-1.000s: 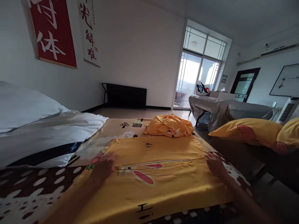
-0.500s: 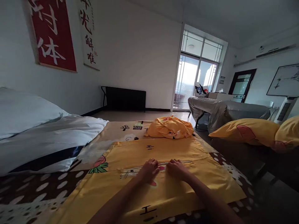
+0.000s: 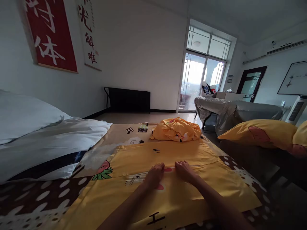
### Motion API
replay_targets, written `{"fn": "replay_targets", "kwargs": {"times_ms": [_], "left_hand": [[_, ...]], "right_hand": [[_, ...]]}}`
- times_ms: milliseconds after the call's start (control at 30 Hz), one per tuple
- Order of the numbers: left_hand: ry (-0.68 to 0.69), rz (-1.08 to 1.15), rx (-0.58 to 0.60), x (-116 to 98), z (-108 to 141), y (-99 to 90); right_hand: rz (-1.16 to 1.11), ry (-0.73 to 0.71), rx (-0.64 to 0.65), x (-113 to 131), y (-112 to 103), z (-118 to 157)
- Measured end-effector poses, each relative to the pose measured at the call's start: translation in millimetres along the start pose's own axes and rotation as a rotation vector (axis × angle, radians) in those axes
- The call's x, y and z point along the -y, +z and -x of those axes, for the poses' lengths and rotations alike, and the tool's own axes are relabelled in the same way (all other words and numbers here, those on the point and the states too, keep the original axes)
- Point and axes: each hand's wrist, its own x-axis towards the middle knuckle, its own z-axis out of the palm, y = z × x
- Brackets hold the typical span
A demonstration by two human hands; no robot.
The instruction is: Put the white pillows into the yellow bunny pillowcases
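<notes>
A yellow pillowcase [image 3: 134, 159] printed with "Hi", a strawberry and a whiskered white animal face lies spread flat in front of me. My left hand [image 3: 155, 175] is on its middle, fingers curled and closed on the cloth along a crosswise fold or seam. Just to the right, my right hand [image 3: 185, 172] grips the same line with bent fingers. A short gap separates the two hands, and part of the pink print shows there. Beyond them sits a bunched orange-yellow cloth [image 3: 176, 129], not touched by either hand.
Beneath lies a brown-and-white dotted bedspread [image 3: 43, 193]. White pillows [image 3: 28, 116] rest at the left. A yellow pillow [image 3: 259, 132] is at the right, past the bed's edge. Farther back stand a plastic-covered table [image 3: 213, 107] and a black panel [image 3: 128, 99] by the wall.
Both hands stay at the fold; the gap between them has widened slightly, with the fingers curled tighter. The whole view has shifted a little.
</notes>
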Motion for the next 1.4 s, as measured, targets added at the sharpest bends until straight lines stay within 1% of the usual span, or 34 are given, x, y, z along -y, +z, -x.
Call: {"fn": "replay_targets", "kwargs": {"times_ms": [167, 300, 367, 500, 600, 667, 833, 933, 1033, 1233, 1333, 1400], "left_hand": [[0.013, -0.103, 0.092, 3, -6, -1.5], [-0.005, -0.126, 0.090, 11, 6, -8.2], [-0.001, -0.111, 0.086, 18, 16, -15.6], [0.019, -0.084, 0.097, 38, 36, -32.8], [0.021, -0.084, 0.109, 49, 43, -40.2], [0.019, -0.087, 0.114, 53, 45, -41.5], [-0.018, -0.104, 0.078, 54, 43, -39.2], [-0.034, -0.111, 0.067, 56, 44, -39.7], [-0.036, -0.107, 0.060, 62, 52, -45.8], [-0.039, -0.111, 0.057, 77, 71, -64.5], [-0.032, -0.139, 0.067, 77, 72, -67.6], [-0.031, -0.168, 0.069, 72, 69, -66.1]], "right_hand": [[0.017, -0.019, -0.017, -3, 3, -2], [0.003, -0.033, -0.035, -14, 4, 10], [-0.003, -0.034, -0.050, -27, 2, 21], [0.013, 0.006, -0.078, -65, -3, 44], [0.035, 0.033, -0.091, -87, -3, 53], [0.047, 0.036, -0.101, -95, 0, 54], [0.063, 0.049, -0.134, -98, 12, 45], [0.059, 0.063, -0.133, -99, 14, 46], [0.044, 0.052, -0.127, -101, 10, 53], [0.010, 0.046, -0.105, -103, -3, 64], [-0.004, 0.072, -0.093, -100, -5, 62], [-0.009, 0.098, -0.088, -94, -7, 58]]}}
